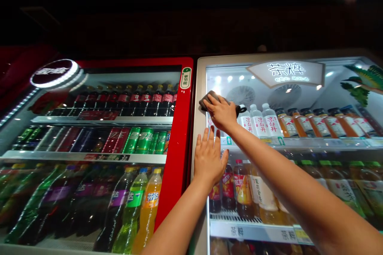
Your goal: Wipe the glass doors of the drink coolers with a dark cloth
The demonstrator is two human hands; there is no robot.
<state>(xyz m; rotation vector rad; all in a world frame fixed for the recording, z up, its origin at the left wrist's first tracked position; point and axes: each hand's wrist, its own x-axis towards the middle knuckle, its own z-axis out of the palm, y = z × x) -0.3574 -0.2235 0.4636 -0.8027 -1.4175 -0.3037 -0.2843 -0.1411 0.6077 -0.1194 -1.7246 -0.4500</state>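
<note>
My right hand (223, 112) is pressed down on a dark grey cloth (204, 102) near the upper left corner of the right-hand drinks fridge's glass door (227, 81). A black loop (241, 109) sticks out to the right of my palm. Just below it, my left hand (209, 161) lies with spread fingers against the left edge of the same door and holds nothing. Behind the glass, white-labelled water bottles (257, 121) stand close to my right wrist. My hands and forearms cover part of the shelves.
A red-framed drinks fridge (176, 155) stands to the left, with a round lit sign (55, 72) at its top. Its shelves hold cola bottles, cans (146, 139) and large soda bottles (151, 199). A lit sign (287, 72) sits at the top of the right fridge.
</note>
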